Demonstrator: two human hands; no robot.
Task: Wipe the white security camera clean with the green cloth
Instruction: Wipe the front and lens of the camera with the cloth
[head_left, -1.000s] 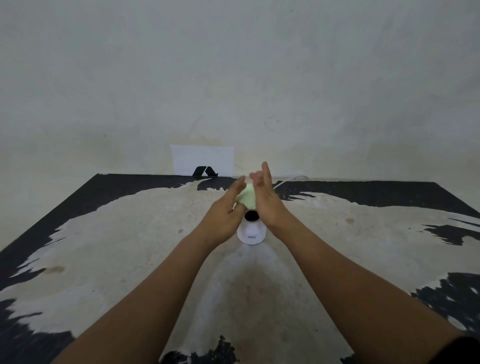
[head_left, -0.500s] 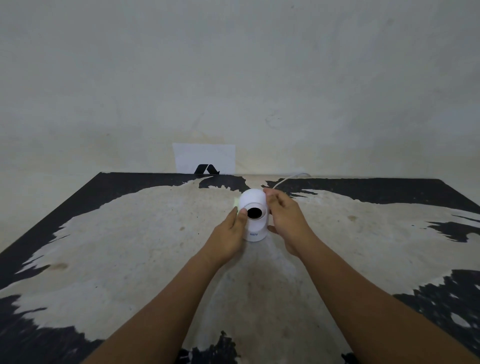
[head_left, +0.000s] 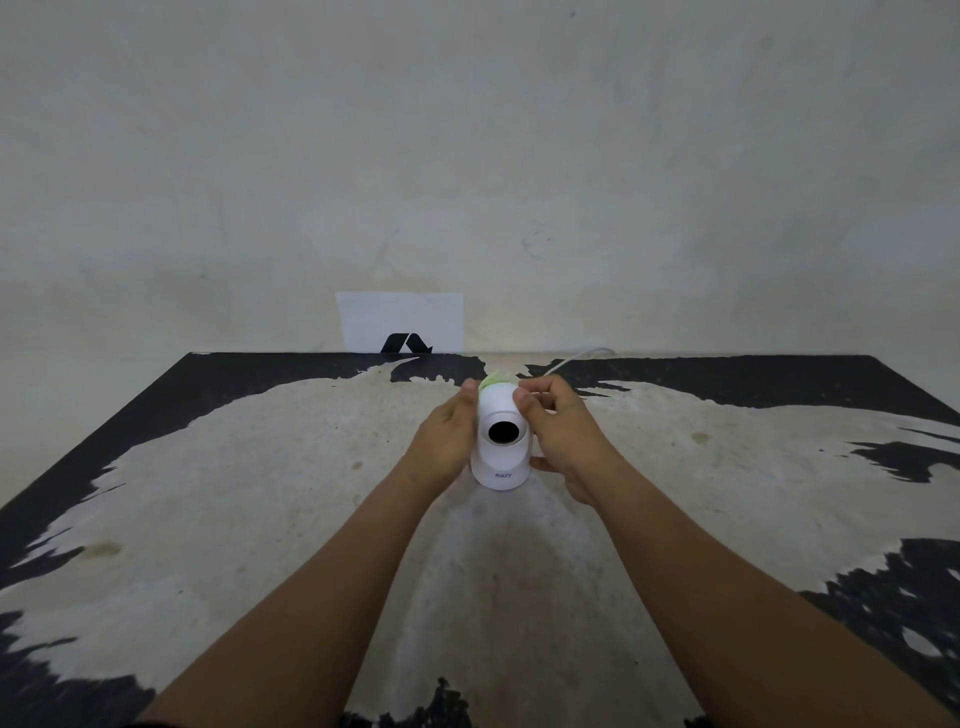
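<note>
The white security camera (head_left: 500, 457) stands upright in the middle of the table, its round black lens facing me. A little of the green cloth (head_left: 492, 381) shows behind the top of the camera's head; the rest is hidden. My left hand (head_left: 445, 441) lies against the camera's left side, fingers reaching up and behind to the cloth. My right hand (head_left: 562, 435) grips the camera from the right, thumb on the head and fingers curled around the back.
The table (head_left: 218, 519) has a worn black and cream top and meets a pale wall. A white cable (head_left: 577, 358) runs from behind the camera to the far edge. A white card with a black logo (head_left: 400, 322) leans on the wall.
The cloth covered the camera's head between both raised hands a second ago. It has slid off to the back, the lens is uncovered, and both hands have dropped to the camera's sides.
</note>
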